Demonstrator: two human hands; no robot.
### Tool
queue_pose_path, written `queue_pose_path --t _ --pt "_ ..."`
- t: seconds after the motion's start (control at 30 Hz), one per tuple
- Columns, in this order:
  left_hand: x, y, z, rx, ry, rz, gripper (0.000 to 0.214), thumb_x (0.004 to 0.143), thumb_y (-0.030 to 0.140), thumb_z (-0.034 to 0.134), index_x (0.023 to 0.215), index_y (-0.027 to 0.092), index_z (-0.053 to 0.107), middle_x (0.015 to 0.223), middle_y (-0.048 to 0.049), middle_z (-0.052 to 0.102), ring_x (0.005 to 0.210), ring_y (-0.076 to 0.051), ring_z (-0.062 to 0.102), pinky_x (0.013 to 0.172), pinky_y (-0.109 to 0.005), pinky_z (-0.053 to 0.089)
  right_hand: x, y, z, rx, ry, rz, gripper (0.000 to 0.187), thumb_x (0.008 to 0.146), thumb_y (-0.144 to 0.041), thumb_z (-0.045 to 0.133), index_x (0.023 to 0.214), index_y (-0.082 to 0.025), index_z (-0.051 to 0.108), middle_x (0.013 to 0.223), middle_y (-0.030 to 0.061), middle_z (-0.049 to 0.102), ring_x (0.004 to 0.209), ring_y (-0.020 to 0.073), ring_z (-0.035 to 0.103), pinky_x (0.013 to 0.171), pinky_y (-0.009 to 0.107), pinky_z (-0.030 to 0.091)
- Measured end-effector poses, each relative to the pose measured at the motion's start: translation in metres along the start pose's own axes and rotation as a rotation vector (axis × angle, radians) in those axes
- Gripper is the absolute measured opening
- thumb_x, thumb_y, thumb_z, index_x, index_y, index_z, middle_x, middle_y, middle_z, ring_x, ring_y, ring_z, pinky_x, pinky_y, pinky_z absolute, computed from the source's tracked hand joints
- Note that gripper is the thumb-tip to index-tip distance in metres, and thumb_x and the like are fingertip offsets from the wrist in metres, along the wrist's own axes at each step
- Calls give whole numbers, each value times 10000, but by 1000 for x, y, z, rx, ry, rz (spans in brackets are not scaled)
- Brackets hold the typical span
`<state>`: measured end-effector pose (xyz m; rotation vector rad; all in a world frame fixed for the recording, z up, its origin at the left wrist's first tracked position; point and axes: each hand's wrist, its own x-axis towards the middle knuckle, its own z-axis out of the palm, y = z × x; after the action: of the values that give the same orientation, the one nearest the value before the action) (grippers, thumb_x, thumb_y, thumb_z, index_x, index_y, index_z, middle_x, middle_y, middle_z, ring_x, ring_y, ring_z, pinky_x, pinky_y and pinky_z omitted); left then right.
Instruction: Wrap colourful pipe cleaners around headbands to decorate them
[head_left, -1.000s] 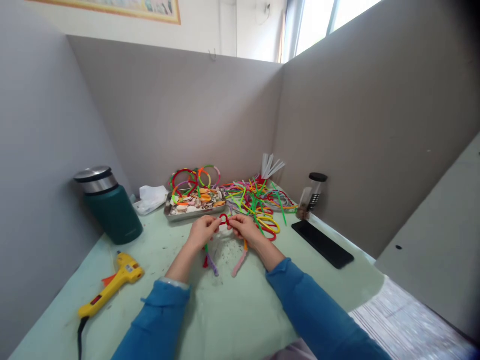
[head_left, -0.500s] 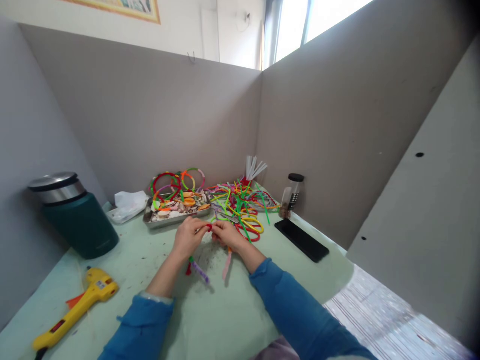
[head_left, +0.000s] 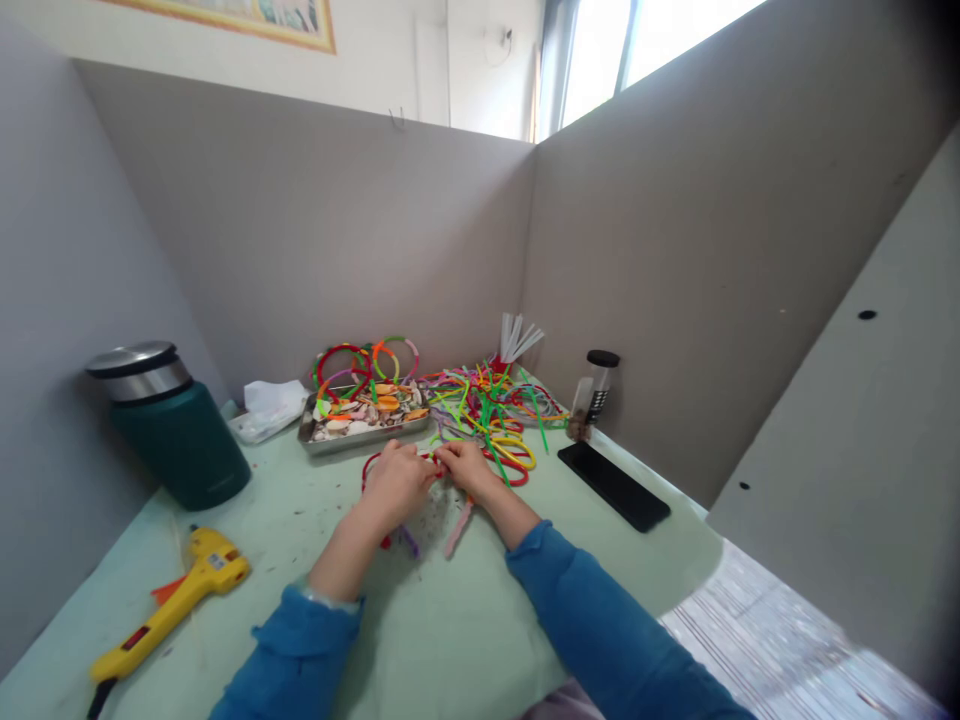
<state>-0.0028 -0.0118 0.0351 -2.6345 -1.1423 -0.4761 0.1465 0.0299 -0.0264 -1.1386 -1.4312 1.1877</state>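
Observation:
My left hand (head_left: pixel 395 482) and my right hand (head_left: pixel 466 467) meet over the pale green table (head_left: pixel 465 630), fingers pinched together on a red pipe cleaner (head_left: pixel 367 466) that bends out in a loop to the left of my left hand. Under my hands lie a pink pipe cleaner (head_left: pixel 457 527) and a purple one (head_left: pixel 409 541). Both sleeves are blue. Just beyond my right hand sprawls a pile of coloured pipe cleaners (head_left: pixel 491 410).
A metal tray of shells (head_left: pixel 364 415) with coloured hoops (head_left: pixel 360 360) behind it stands at the back. A dark green flask (head_left: pixel 174 425) and yellow glue gun (head_left: pixel 169 605) are on the left. A black phone (head_left: pixel 613 485) and small jar (head_left: pixel 594 392) sit at the right. Grey partitions enclose the desk.
My hands have stayed together on the red pipe cleaner, and its loop now sticks out to the left of my left hand. The camera has swung a little.

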Motion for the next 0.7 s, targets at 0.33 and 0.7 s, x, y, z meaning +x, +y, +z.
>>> queue_pose_path --t 0.33,0.7 --pt "-1 3 -3 29 -151 -27 259 763 189 470 573 188 647 576 -83 598 680 -198 534 752 -350 287 -2 -1 2 141 42 108 226 708 -380 574 669 -158 551 459 -59 474 314 36 259 336 186 162" --pt "-1 15 5 -17 -19 -215 294 773 356 534 625 148 680 648 -138 634 773 -268 564 817 -441 316 -4 -15 -8 451 0 93 251 696 -367 639 775 -150 540 493 -63 472 335 21 256 346 180 159"
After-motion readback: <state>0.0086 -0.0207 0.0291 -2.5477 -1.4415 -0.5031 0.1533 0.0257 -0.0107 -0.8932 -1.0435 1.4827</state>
